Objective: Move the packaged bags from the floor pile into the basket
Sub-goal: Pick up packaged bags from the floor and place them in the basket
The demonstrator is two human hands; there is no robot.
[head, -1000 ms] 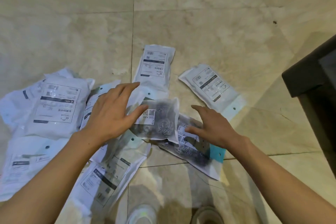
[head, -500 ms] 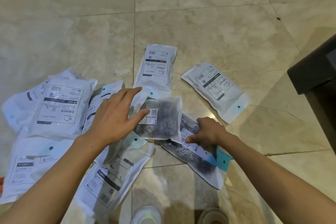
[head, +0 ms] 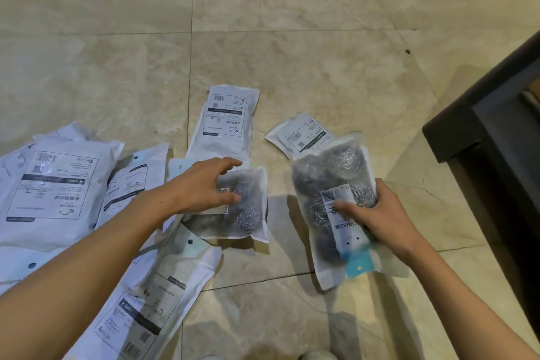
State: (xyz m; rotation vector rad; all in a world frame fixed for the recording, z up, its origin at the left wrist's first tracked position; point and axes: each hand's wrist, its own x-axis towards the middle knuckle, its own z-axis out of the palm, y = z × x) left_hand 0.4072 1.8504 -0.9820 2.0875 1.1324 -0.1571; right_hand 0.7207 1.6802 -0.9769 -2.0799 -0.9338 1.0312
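A scourer bag (head: 333, 202) is gripped by the right hand (head: 377, 213); another bag (head: 248, 213) is touched by the spread left hand (head: 204, 187), labels unreadable.

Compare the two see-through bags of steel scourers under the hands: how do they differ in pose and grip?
The bag in the right hand is gripped and lifted off the floor, tilted; the bag under the left hand lies flat on the pile, fingers only resting on it. The right-hand scourer bag looks longer and shows a blue header strip; the left-hand scourer bag shows none. Both are translucent, hold metal scourers, and carry a white label.
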